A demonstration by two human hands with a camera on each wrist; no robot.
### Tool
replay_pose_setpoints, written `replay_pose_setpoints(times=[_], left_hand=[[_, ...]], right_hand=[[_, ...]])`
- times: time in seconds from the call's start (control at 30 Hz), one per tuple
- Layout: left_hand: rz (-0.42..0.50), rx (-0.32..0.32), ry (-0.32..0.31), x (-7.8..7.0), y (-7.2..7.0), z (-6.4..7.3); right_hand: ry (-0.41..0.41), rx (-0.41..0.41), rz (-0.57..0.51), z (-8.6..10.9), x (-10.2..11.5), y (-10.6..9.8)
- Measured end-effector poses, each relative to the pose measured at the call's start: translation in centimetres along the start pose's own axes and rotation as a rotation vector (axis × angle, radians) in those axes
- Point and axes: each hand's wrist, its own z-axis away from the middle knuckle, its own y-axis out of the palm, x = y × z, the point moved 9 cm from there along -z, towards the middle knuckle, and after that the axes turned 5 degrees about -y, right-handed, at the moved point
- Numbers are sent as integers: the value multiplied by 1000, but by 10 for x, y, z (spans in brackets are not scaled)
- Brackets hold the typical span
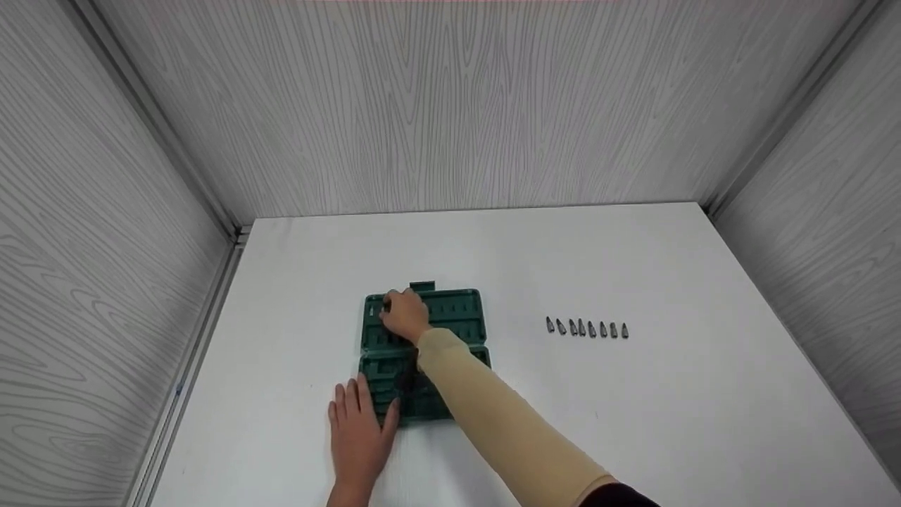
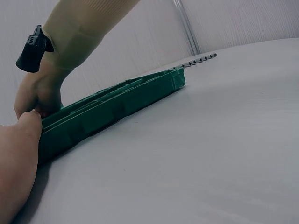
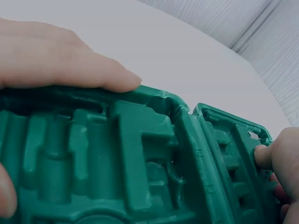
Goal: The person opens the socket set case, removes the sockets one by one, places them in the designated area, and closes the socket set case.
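Observation:
A green plastic case [image 1: 457, 299] with moulded slots lies unfolded on the table. My left hand [image 1: 357, 436] rests at its near left corner, fingers straight along the side and thumb over the front edge. In the right wrist view, left fingers [image 3: 60, 60] lie along the case rim. Reaching across, my right hand [image 1: 407, 315] is bent down over the far half's left end. Its thumb and finger seem to pinch a small dark bit [image 1: 386, 307], mostly hidden by the hand. The right wrist view shows the right thumb [image 3: 264, 156] against the slots.
Several small grey pointed bits [image 1: 588, 329] stand in a row on the white table [image 1: 676, 394], right of the case. A latch tab [image 1: 422, 286] sticks out from the case's far edge. Wood-grained panels [image 1: 450, 105] enclose the table at the back and sides.

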Motion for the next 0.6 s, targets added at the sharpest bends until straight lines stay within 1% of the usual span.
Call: replay_pose_setpoints(times=[0.07, 0.17, 0.3, 0.43, 0.6], left_hand=[[-2, 15, -5, 1, 2, 1], [-3, 3, 0, 0, 0, 1], [-4, -26, 21, -2, -2, 1], [-3, -21, 20, -2, -2, 0], [-1, -22, 18, -1, -1, 1]], right_hand=[[5, 0, -26, 1, 0, 0], [-4, -6, -51, 2, 0, 0], [-4, 3, -34, 3, -1, 2], [5, 4, -25, 4, -2, 3], [-5, -26, -54, 6, -1, 2]])
